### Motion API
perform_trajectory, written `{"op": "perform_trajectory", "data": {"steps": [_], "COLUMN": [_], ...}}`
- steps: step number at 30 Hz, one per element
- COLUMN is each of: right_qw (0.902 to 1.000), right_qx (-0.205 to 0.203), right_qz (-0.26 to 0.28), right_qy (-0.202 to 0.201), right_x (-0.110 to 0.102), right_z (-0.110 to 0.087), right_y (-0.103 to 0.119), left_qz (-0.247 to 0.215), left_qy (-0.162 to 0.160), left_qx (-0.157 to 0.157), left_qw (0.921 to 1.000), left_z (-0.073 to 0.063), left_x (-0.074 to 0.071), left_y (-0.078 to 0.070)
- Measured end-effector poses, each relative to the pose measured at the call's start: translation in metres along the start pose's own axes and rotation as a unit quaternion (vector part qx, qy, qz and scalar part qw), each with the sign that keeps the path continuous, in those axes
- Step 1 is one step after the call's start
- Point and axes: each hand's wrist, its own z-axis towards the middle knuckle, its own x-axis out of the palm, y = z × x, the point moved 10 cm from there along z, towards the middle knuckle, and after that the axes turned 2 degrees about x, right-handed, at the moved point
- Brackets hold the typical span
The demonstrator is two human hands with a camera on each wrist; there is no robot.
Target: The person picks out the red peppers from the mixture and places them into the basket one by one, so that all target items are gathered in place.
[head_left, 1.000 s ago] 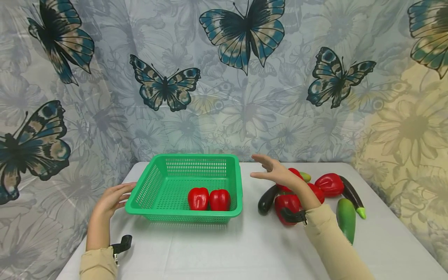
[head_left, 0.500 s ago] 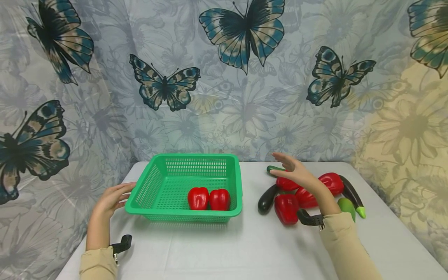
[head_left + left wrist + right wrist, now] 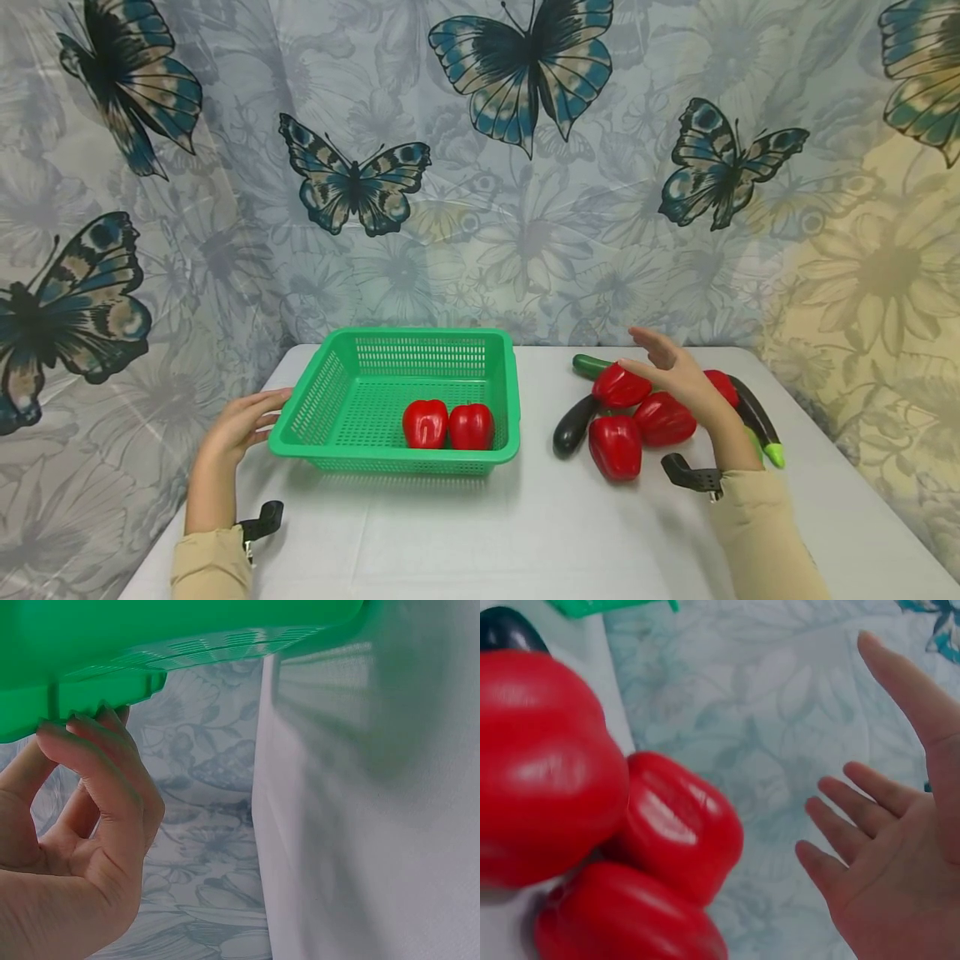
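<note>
A green plastic basket stands on the left of the white table, with two red bell peppers inside. My left hand is beside its left side, the bent fingers touching the rim in the left wrist view. Over the vegetables at right hovers my right hand, fingers spread and nothing held. Below and around it lie several more red bell peppers, a dark eggplant and a green cucumber. The right wrist view shows the open palm beside three red peppers.
A long dark eggplant with a green end lies at the right of the pile. Another green vegetable there is mostly hidden by my right arm. Butterfly-patterned cloth hangs behind the white table.
My right hand has moved right, away from the basket and across the pile, uncovering the cucumber and peppers. My left hand and the basket have stayed put.
</note>
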Motion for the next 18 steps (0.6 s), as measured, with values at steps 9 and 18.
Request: {"op": "perform_trajectory", "data": {"steps": [9,18], "right_qw": [0.9969,0.9869], "right_qx": [0.049,0.085], "right_qz": [-0.009,-0.002], "right_qy": [-0.062,-0.137], "right_x": [-0.026,-0.047], "right_z": [-0.012,-0.023], "right_y": [-0.028,-0.065], "left_qz": [-0.008,0.002], "left_qy": [0.003,0.002], "left_qx": [-0.001,0.000], "left_qw": [1.0000,1.0000], "left_z": [0.001,0.000], "left_x": [0.001,0.001], "left_y": [0.000,0.000]}}
